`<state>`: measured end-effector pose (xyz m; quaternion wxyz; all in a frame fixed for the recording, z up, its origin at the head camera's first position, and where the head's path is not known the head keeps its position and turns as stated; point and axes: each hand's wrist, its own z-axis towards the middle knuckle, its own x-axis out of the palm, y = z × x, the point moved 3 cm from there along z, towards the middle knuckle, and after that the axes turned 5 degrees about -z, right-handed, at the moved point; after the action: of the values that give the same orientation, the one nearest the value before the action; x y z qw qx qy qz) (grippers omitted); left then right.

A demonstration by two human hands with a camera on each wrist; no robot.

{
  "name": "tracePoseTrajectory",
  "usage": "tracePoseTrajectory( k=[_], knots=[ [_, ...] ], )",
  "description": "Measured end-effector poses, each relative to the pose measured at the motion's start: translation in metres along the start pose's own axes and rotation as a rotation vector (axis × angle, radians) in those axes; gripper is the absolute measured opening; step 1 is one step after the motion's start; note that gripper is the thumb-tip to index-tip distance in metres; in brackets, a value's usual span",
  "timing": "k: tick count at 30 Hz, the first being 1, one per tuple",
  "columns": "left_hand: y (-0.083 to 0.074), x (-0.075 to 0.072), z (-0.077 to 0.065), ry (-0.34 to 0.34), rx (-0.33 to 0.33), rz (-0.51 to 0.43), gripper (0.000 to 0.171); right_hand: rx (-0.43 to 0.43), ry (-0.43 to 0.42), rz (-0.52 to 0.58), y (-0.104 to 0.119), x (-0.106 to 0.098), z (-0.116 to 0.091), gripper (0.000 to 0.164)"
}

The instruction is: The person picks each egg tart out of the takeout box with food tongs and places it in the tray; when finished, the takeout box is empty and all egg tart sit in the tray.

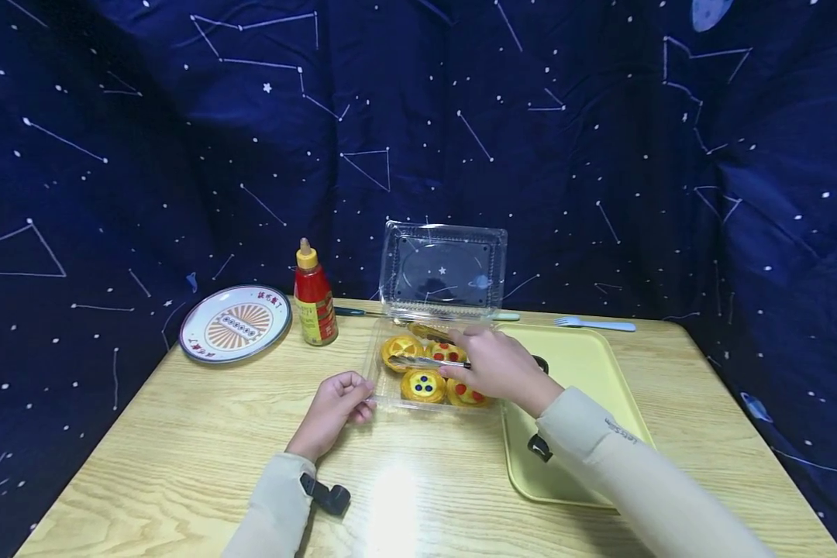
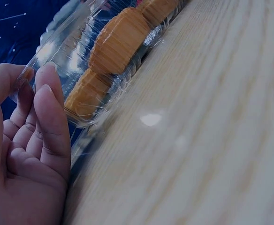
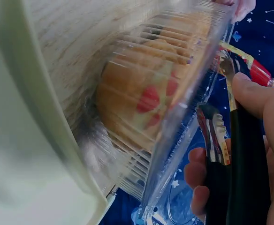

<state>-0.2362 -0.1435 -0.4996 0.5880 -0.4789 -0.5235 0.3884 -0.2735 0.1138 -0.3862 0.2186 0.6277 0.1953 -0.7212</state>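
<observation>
My left hand (image 1: 331,415) pinches the near-left corner of a clear plastic clamshell box (image 2: 55,51) between thumb and fingers. The box's lid (image 1: 442,271) stands raised at the back. Inside sit several tarts, among them one with blue dots (image 1: 423,385) and one with red dots (image 1: 466,391). My right hand (image 1: 498,364) grips black-handled metal tongs (image 3: 245,154) above the box. The tong arms are spread over the back tarts, one across the left tart (image 1: 399,350). Whether the tips touch a tart cannot be told.
A yellow tray (image 1: 565,480) lies right of the box, under my right forearm. A red sauce bottle (image 1: 314,302) and a patterned plate (image 1: 235,324) stand at the back left. Behind the tray lies a pale blue fork (image 1: 596,324). A starry cloth (image 1: 418,139) hangs behind the table.
</observation>
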Motion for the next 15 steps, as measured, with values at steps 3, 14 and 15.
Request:
tracePoseTrajectory(
  k=[3, 14, 15],
  knots=[
    [0.001, 0.001, 0.001, 0.003, 0.000, -0.001, 0.018, 0.015, 0.029, -0.022, 0.001, 0.005, 0.005, 0.069],
    [0.001, -0.001, 0.002, 0.012, -0.005, 0.001, 0.019, 0.047, 0.104, -0.036, 0.006, 0.017, 0.018, 0.065],
    [0.001, 0.000, 0.002, 0.013, -0.002, 0.001, 0.017, 0.041, 0.101, -0.039, 0.007, 0.018, 0.019, 0.063]
  ],
)
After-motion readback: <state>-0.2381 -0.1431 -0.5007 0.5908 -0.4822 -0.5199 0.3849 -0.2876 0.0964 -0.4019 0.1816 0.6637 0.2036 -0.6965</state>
